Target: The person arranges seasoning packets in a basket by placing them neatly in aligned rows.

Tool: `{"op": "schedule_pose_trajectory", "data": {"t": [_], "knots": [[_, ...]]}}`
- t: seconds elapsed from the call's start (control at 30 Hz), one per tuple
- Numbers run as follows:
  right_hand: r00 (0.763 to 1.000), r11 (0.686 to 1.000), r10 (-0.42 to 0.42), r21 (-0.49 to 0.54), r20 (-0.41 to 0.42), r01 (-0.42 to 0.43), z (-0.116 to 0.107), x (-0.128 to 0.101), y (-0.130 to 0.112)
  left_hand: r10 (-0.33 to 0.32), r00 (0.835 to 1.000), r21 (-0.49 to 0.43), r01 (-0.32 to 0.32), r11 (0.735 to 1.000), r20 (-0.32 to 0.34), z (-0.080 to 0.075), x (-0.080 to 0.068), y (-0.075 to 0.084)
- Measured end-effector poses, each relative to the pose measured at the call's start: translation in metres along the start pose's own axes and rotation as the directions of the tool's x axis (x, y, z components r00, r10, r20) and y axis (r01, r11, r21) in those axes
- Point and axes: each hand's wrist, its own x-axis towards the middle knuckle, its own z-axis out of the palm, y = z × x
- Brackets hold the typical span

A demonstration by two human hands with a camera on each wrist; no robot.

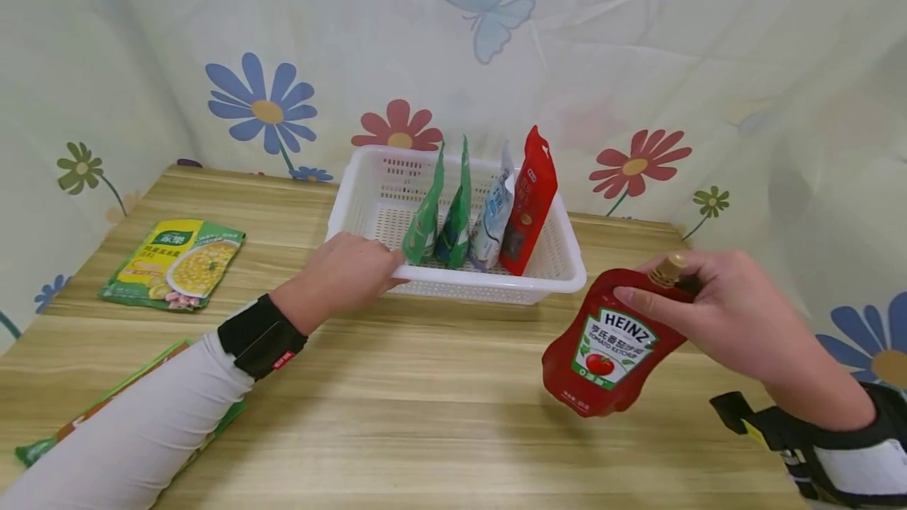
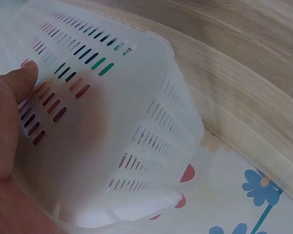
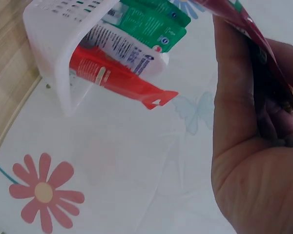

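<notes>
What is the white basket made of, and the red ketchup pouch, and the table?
The white basket looks like thin moulded plastic: slotted walls, slightly see-through in the left wrist view. The ketchup pouch seems soft glossy plastic film, bending in the right hand. The table shows wood grain, perhaps only a printed laminate.

the red ketchup pouch [image 1: 609, 345] carries a white and green label that reads "heinz" in large dark letters, with "tomato ketchup" in smaller print just under it; below that runs a line of chinese characters too small to make out. the yellow and green soup packet [image 1: 175, 262] lying on the table [image 1: 439, 408] bears chinese characters on a green patch, not legible from here. print on the sachets in the white basket [image 1: 560, 278] is too fine to read.
</notes>
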Motion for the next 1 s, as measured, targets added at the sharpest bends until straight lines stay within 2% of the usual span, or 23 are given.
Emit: {"op": "schedule_pose_trajectory", "data": {"t": [0.23,0.5,0.7,1.0], "knots": [[0.999,1.000,-0.001,0.025,-0.033,0.002,0.003,0.011,-0.016,0.002,1.000,-0.004,-0.002,1.000,0.003,0.001,0.000,0.000],[0.997,0.994,-0.063,0.085,-0.041,0.066,0.003,0.023,-0.034,-0.007,1.000,-0.012,0.007,1.000,-0.008,0.003,0.001,-0.001],[0.997,0.994,-0.072,0.084,-0.037,0.075,0.004,0.029,-0.046,0.000,1.000,-0.015,0.000,1.000,-0.022,0.001,0.001,0.001],[0.993,0.990,-0.101,0.091,-0.061,0.106,0.004,0.035,-0.058,-0.006,1.000,-0.013,0.006,1.000,-0.007,0.000,0.001,0.001]]}}
